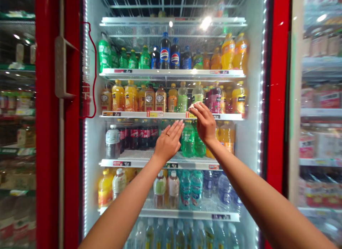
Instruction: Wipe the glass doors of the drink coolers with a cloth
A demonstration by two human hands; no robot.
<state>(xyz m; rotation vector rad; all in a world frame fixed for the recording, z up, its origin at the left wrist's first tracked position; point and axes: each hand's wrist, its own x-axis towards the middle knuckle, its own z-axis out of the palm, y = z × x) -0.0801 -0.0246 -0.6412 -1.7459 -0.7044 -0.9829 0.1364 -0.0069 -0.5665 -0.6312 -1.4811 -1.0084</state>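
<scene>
The right hand [205, 123] pinches a small white scrap [193, 106], perhaps paper, just above a shelf edge [171, 115] in the drinks cooler [278, 81]. The left hand [168, 142], a ring on one finger, is open and apart from the right, its fingers extended beside cola bottles [141, 136] and near a green bottle [188, 140].

A small white scrap [192, 106] at your right hand [205, 123] is too small to tell what it is, and that hand and your left hand [167, 142] partly hide the green bottles [188, 140] behind them. The lowest bottles [171, 236] are cut off by the near edge, and the right cooler [320, 135] is too blurred to read.
</scene>
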